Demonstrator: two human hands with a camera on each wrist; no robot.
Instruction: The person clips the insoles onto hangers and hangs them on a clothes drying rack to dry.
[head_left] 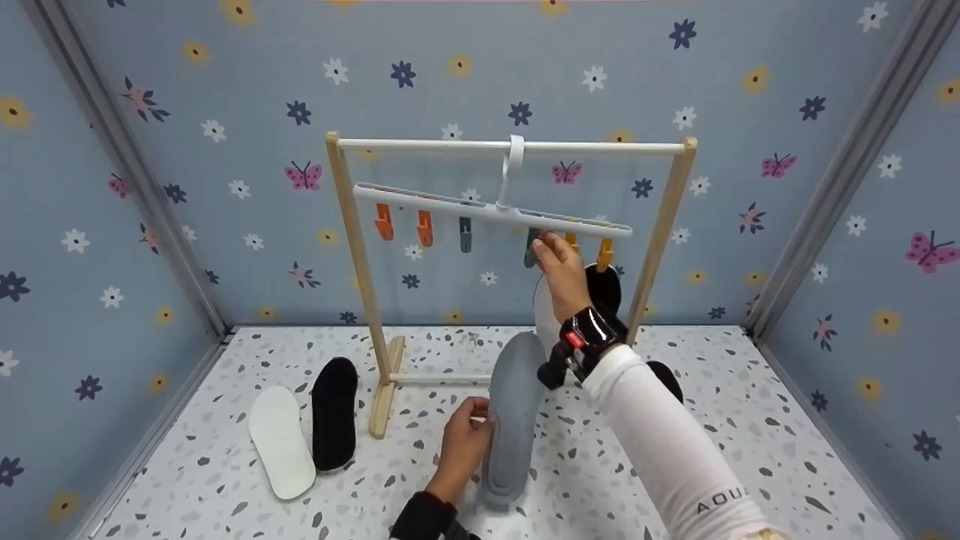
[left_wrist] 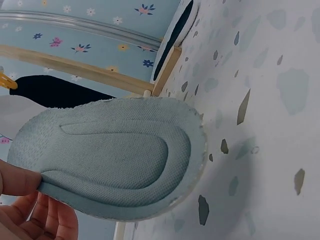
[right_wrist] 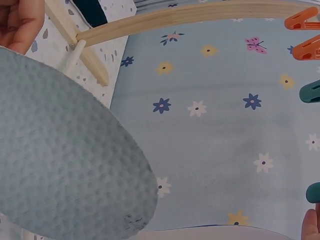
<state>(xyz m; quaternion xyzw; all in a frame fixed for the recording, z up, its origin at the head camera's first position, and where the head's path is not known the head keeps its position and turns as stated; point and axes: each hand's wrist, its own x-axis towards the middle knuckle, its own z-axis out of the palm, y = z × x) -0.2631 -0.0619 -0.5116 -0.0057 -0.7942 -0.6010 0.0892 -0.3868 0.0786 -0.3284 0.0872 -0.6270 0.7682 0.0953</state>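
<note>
A grey insole (head_left: 514, 420) is held up near the front of the rack, its edge pinched between the thumb and fingers of my left hand (head_left: 461, 446). Its padded heel faces the left wrist view. Above its toe end, my right hand (head_left: 564, 276) pinches a dark green clip (head_left: 532, 247) on the white hanger (head_left: 427, 201). To the right, yellow clips (head_left: 604, 255) hold a white insole (head_left: 545, 309) and a black insole (head_left: 604, 287), partly hidden by the right hand and wrist. Another dark green clip (head_left: 465, 235) and two orange clips (head_left: 424, 228) dangle on the left with nothing in them.
The hanger tilts down to the right on the rack's white top bar (head_left: 420, 144), between wooden posts (head_left: 358, 255). On the speckled table (head_left: 225, 480) lie a white insole (head_left: 282, 444) and a black insole (head_left: 334, 416) at left. Another black item (head_left: 666, 379) shows behind the right sleeve.
</note>
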